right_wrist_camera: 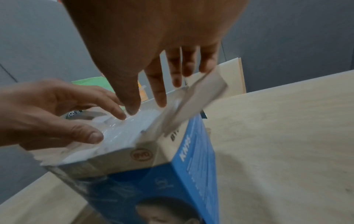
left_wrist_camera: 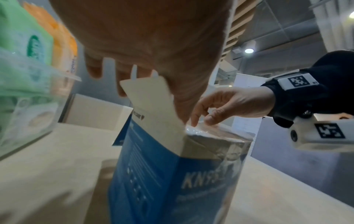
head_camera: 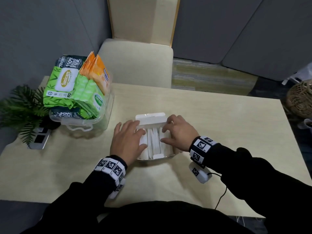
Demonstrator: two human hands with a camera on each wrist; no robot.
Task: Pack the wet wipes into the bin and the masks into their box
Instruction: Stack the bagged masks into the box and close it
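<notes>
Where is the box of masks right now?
In the head view the mask box stands open near the middle of the table, between the left hand and right hand, right of the wipes bin.

Dim, soft indoor light; wrist views motion-blurred, edges stretched by wide-angle distortion.

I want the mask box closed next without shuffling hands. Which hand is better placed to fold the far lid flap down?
Probably the right hand: its fingers already touch the raised lid flap of the mask box. The left hand lies flat on the masks, holding them down.
</notes>
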